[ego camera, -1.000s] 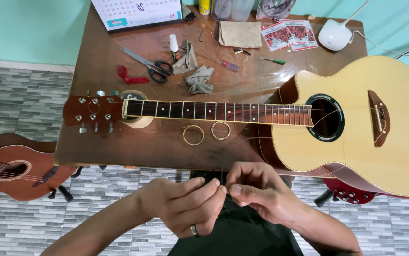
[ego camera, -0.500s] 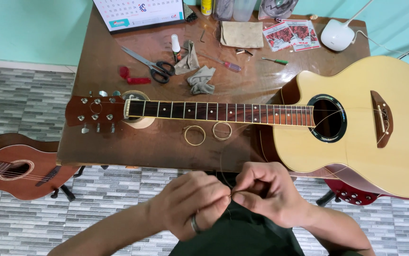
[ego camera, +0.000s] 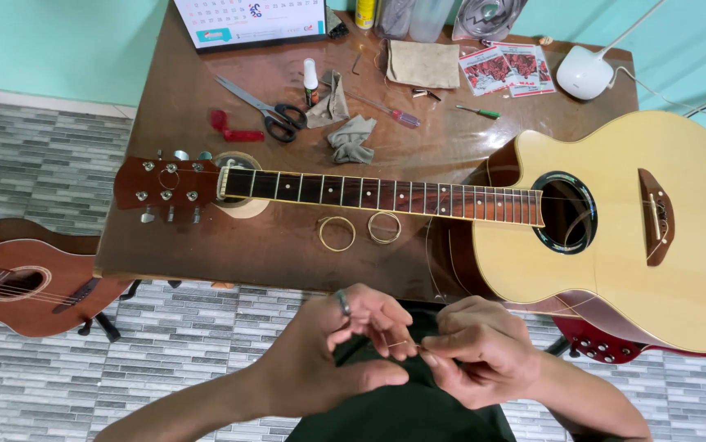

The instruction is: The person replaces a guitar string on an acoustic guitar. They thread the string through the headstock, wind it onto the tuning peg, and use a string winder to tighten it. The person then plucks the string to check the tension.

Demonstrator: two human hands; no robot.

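Note:
A pale acoustic guitar (ego camera: 615,237) lies across the brown table (ego camera: 165,164), its headstock (ego camera: 169,190) to the left and its body hanging over the right edge. Two coiled guitar strings (ego camera: 337,233) (ego camera: 384,227) rest on the table just below the neck. Below the table edge, over my lap, my left hand (ego camera: 328,360) and my right hand (ego camera: 476,348) meet. Both pinch a thin guitar string (ego camera: 402,344) between their fingertips. A ring sits on a finger of my left hand.
Scissors (ego camera: 267,110), a red tool (ego camera: 234,129), grey cloths (ego camera: 349,137), two screwdrivers (ego camera: 386,110), a calendar (ego camera: 251,18), paper packets (ego camera: 504,67) and a white lamp base (ego camera: 584,74) lie at the table's back. A brown guitar (ego camera: 22,282) stands at the left, a red one (ego camera: 607,344) under the right.
My two hands have stayed together over my lap, and my left hand has turned so its ring finger points up. The view has shifted slightly; the guitar has not moved.

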